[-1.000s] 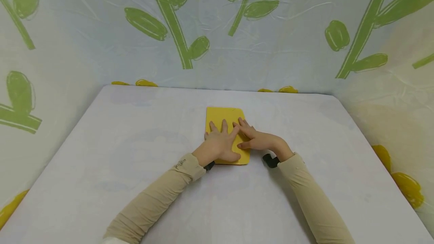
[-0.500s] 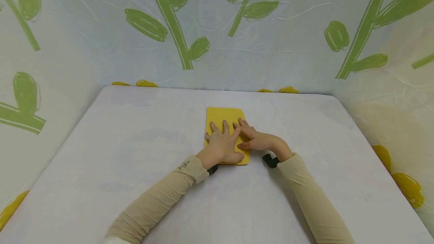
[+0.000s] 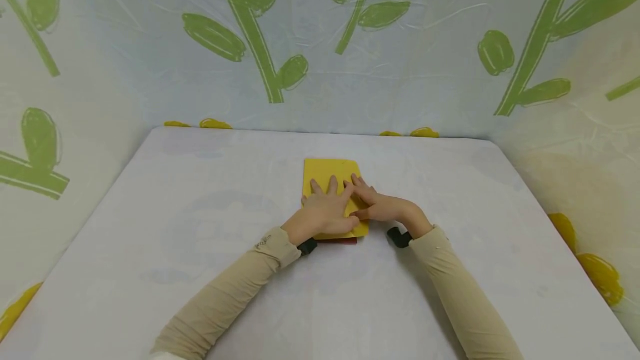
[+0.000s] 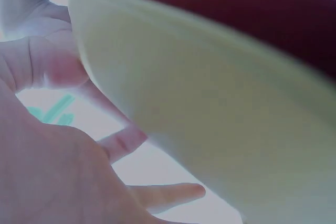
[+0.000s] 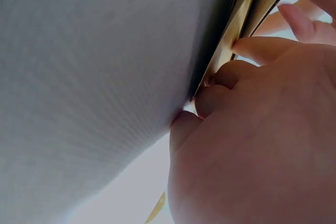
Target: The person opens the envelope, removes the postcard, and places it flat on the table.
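I lay my left hand (image 3: 325, 213) with its fingers spread wide over the yellow cover (image 3: 330, 169), pressing on its face and gripping nothing, my thumb pointing right. The cover sits around midway between the left and right edges of the table (image 3: 215, 293), not far from its back edge. My right hand (image 3: 382, 208) comes in at the cover's right edge, index finger and thumb reaching apart over it, the other fingers loosely bent; I cannot tell whether any of them grips from the side. My thumbs come close together near that edge. Along the cover's near edge a dark red layer (image 3: 345, 241) shows under the yellow. Beige sleeves (image 3: 235, 293) cover my forearms, and behind the table rises a leaf-patterned backdrop (image 3: 400, 82).
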### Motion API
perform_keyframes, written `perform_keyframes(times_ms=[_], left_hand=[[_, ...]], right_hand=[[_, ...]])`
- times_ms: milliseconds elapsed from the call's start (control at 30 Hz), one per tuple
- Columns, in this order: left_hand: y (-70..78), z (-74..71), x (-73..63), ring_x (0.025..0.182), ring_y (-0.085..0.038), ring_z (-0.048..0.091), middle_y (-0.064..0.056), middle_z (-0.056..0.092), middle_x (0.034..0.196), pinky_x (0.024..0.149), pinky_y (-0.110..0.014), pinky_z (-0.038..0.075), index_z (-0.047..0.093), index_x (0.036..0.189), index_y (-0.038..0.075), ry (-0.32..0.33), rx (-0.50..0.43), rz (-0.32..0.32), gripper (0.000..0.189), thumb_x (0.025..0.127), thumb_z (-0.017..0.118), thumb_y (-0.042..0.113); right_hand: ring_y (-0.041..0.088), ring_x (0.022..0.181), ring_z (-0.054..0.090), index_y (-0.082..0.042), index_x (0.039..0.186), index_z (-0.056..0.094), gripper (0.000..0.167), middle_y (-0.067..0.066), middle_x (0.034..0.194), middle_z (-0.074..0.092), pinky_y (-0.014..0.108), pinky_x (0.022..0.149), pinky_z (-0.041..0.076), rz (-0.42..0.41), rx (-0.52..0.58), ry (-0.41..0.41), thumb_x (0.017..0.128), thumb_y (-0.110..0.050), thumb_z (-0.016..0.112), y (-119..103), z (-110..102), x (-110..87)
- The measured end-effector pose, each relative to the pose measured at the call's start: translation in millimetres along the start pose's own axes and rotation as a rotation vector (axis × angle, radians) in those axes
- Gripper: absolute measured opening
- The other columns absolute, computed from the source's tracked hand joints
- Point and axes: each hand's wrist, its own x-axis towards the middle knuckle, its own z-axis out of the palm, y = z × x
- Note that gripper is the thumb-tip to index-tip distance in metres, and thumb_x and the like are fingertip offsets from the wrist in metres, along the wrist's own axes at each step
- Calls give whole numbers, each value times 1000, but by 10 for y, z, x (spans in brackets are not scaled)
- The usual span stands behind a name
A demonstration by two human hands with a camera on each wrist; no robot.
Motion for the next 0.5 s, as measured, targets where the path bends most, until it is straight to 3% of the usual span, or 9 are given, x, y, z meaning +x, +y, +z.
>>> perform_keyframes(times_ms=[300,500], left_hand=[[-20,-5,-9,138,-65,7,-21,7,164,97,-74,34,13,161,30,-18,17,14,79,94,46,56],[-23,-32,-14,137,-66,11,-23,10,163,94,-72,39,32,153,28,15,24,31,62,98,47,52]], right_hand=[[34,147,-22,-10,160,4,82,12,163,-21,61,114,-12,-4,3,-5,100,-19,58,-10,15,1],[32,148,-22,-10,160,3,82,12,163,-21,60,114,-12,-1,1,-5,99,-14,56,-17,14,-9]])
